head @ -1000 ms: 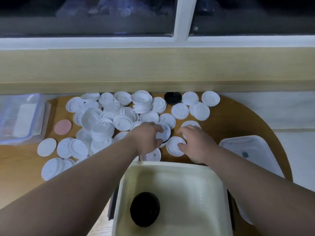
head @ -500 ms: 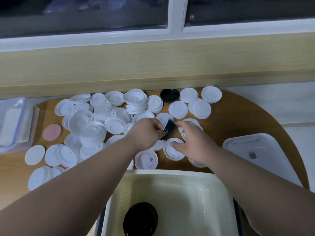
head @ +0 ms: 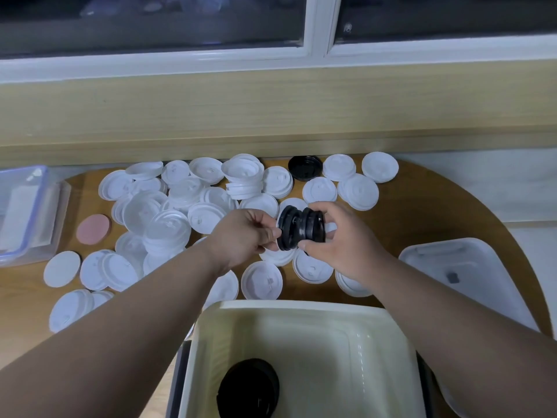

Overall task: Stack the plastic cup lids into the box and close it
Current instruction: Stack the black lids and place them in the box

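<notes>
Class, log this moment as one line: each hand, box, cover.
left hand: grips black lids | right hand: grips same lids | box: open, black lid stack inside | cover: off, lying right of box

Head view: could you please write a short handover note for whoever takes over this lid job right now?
Left grip pinches one black lid; right grip holds a second black lid, the two held together on edge above the table.
Box stands open nearest the person, a black stack inside.
Its cover lies on the right.
Left: white lids and the far black lid, all loose on the table; then closing.
</notes>
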